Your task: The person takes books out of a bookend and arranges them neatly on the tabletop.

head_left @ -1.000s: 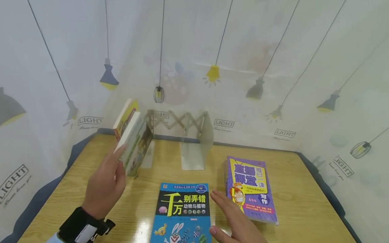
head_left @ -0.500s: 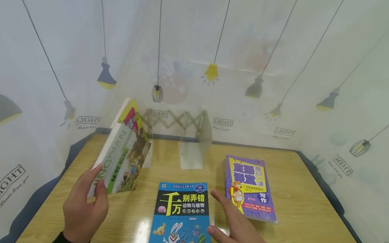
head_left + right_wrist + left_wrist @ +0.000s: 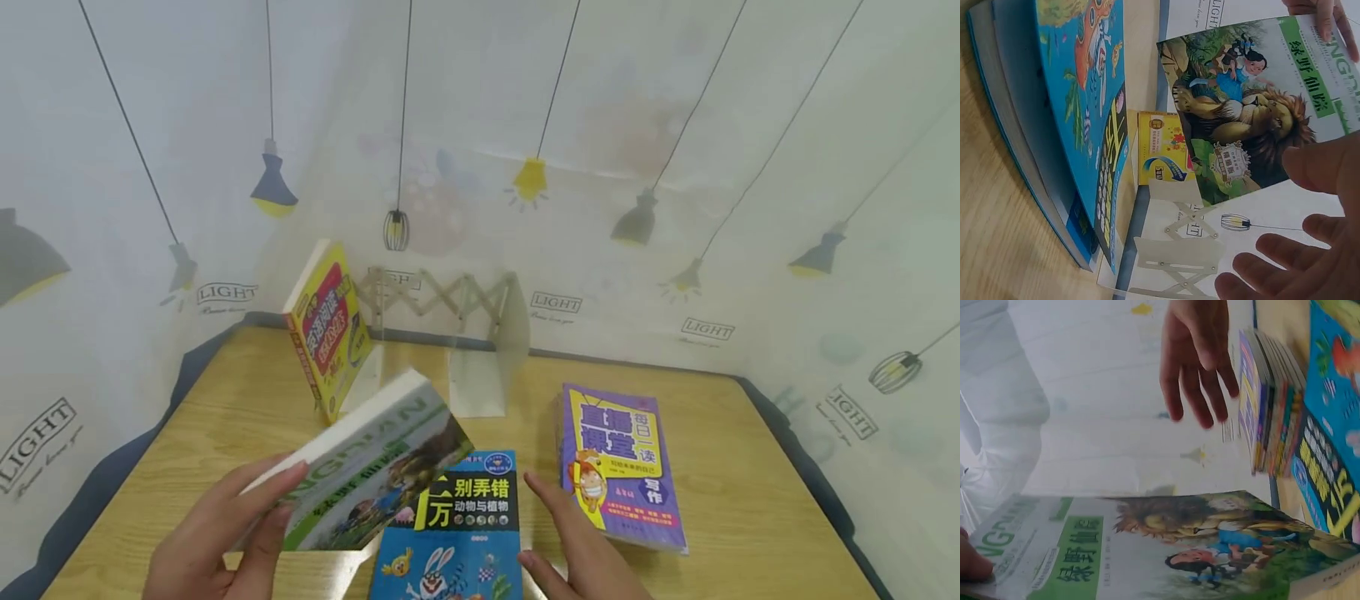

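My left hand [image 3: 225, 533] pinches a green-and-white book [image 3: 375, 475] by one end, thumb on the cover. The cover shows a lion and a girl in the right wrist view. That book is tilted in the air and hides part of a blue book [image 3: 450, 558] lying on the table. My right hand [image 3: 581, 542] is held with its fingers spread, between the blue book and a stack of purple-topped books [image 3: 622, 467]; it holds nothing. In the right wrist view, the right hand [image 3: 1297, 250] is near the lion book, its thumb overlapping the cover.
A yellow book [image 3: 330, 333] stands upright at the back left, beside an expandable bookend rack [image 3: 480, 383] with a zigzag link. The wooden table [image 3: 720, 467] ends at a curtain [image 3: 480, 100] printed with hanging lamps.
My left hand has drawn the green-and-white book away from the yellow book, toward me and to the right, over the blue book. The right hand has hardly moved.
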Available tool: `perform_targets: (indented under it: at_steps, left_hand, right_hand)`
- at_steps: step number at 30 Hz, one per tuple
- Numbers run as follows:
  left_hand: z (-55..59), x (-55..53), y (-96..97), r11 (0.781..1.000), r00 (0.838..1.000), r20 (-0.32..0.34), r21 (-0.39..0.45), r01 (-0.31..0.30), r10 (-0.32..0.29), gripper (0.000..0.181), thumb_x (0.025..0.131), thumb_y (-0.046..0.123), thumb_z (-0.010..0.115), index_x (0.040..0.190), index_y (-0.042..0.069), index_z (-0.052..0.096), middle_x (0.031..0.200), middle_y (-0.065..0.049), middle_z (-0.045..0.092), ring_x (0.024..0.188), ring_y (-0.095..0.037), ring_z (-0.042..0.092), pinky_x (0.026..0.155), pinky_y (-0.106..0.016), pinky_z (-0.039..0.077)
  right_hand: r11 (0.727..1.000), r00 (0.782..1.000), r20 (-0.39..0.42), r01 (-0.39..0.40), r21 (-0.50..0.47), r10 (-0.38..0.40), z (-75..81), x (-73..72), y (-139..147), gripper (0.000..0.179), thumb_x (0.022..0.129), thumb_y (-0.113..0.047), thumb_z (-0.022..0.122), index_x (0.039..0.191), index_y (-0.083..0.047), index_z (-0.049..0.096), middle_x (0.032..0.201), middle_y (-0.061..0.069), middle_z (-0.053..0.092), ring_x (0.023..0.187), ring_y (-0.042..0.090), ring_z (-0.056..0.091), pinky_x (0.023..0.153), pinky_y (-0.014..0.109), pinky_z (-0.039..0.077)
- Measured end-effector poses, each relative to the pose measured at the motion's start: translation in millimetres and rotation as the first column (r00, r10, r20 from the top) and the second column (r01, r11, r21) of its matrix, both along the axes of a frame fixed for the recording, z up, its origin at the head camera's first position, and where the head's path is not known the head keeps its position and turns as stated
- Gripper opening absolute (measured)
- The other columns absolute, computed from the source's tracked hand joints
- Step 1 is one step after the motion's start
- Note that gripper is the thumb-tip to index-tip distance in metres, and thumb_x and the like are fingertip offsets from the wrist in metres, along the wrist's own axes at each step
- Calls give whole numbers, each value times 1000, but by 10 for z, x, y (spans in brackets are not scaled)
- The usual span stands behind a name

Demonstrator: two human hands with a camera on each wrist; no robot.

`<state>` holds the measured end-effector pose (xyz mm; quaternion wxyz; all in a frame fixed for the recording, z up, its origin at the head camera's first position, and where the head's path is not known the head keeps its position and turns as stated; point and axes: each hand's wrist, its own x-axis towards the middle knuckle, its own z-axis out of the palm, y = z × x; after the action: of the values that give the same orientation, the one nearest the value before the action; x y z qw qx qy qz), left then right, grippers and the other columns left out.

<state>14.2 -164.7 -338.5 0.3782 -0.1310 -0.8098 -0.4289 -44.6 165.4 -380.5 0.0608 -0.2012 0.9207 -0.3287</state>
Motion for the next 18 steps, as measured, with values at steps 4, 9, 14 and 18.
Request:
perform_targets:
  at_steps: [4, 9, 14, 18]
  left_hand:
    - [-43, 16, 2, 982, 983, -37, -72, 174, -177, 29, 102, 16, 57, 125, 1, 68, 130, -1, 64, 98, 0, 64, 63, -11, 50]
    - [-115, -14, -11, 879, 889, -38, -178, 443, -455, 40, 101, 27, 59, 134, 5, 62, 138, -1, 58, 101, -5, 62, 69, -8, 49]
    - [-119, -103, 9, 748, 790, -53, -367, 553, -610, 41, 99, 28, 64, 134, 7, 60, 132, -7, 59, 102, -11, 62, 78, -6, 49]
    - [-128, -119, -4, 733, 772, 21, -299, 611, -635, 38, 98, 22, 66, 134, 11, 61, 129, -5, 62, 100, -9, 64, 78, -8, 51]
  right_hand:
    - [998, 998, 54, 23, -55, -20, 77, -1, -22, 84, 93, -43, 71, 158, -39, 19, 159, -3, 37, 143, 23, 42, 111, 51, 41]
    - [982, 996, 84, 17, -188, -1, 153, 19, -28, 94, 89, -29, 78, 159, -40, 16, 160, -12, 35, 145, 22, 40, 113, 47, 40]
    - [956, 969, -210, -181, -230, 133, 36, 54, 25, 57, 88, -8, 77, 137, -27, 57, 127, -8, 68, 109, 10, 67, 89, 34, 58]
    - [900, 931, -284, -313, -302, 229, -61, 61, 74, 37, 88, -3, 74, 123, -15, 67, 108, 3, 75, 92, 6, 70, 75, 27, 60]
